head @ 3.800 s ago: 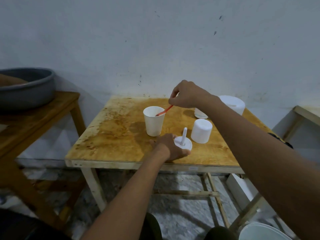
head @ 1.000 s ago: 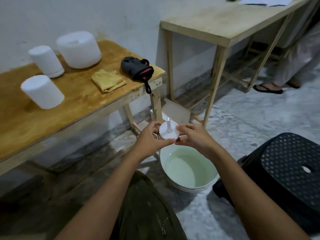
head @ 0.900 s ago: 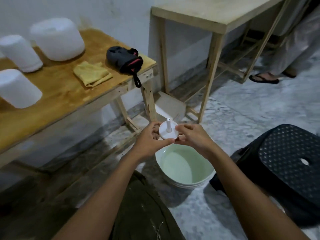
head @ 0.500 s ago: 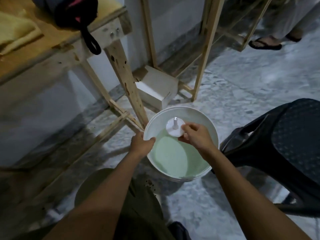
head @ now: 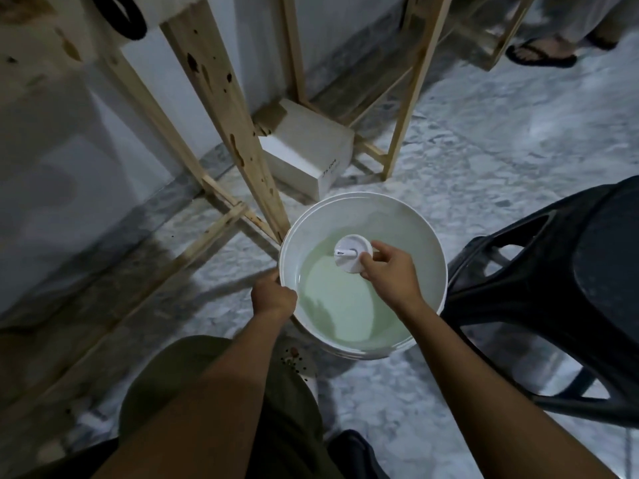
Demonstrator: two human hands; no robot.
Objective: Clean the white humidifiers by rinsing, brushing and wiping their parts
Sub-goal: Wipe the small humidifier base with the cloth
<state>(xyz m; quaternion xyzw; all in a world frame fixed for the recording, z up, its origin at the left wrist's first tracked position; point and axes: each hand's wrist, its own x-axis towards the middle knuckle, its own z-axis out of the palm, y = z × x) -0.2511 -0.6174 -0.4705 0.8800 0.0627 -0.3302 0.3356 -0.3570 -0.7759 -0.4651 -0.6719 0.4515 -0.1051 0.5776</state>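
A white bucket (head: 425, 223) with greenish water stands on the floor below me. My right hand (head: 389, 273) pinches the rim of a small white humidifier lid (head: 349, 259), a round disc with a short central stem, and holds it tilted just above the water inside the bucket. My left hand (head: 273, 297) grips the bucket's near left rim, fingers curled over the edge.
A black plastic stool (head: 560, 292) stands right of the bucket. A wooden table leg (head: 224, 108) and its braces rise just left of it, with a white box (head: 307, 157) behind. Another person's sandalled foot (head: 539, 55) is at the far right. My knee (head: 214, 385) is below.
I have turned from the table down to the bucket. My left hand let go of the lid and took the bucket's rim. My right hand lowered the lid into the bucket and tilted it.
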